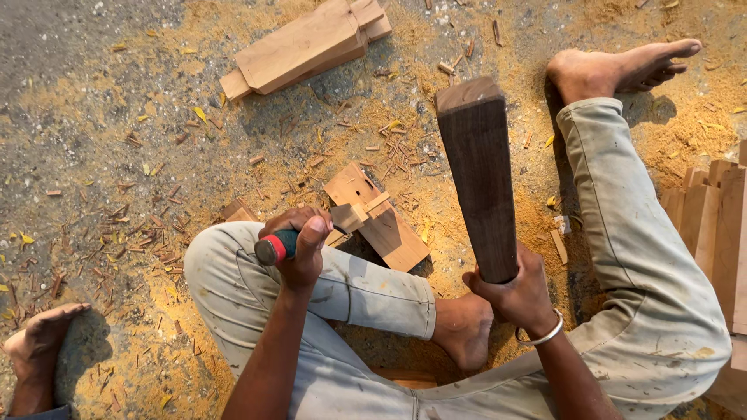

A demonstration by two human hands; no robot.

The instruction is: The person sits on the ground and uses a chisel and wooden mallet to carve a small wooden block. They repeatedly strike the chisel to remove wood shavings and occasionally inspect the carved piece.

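Note:
My left hand (298, 243) grips a chisel with a green handle and red cap (274, 247), its tip set against a light wooden block (375, 216) lying on the ground beside my bent left knee. My right hand (517, 294), with a metal bangle on the wrist, holds a dark wooden mallet club (478, 175) raised upright above the block. The block has a cut notch and a small hole in its top end. My left foot (465, 327) rests just below the block.
Sawdust and wood chips cover the ground. A second shaped wooden piece (303, 45) lies at the top. More light planks (712, 225) are stacked at the right edge. My right foot (622, 68) stretches to the upper right. Another person's foot (39, 342) is at lower left.

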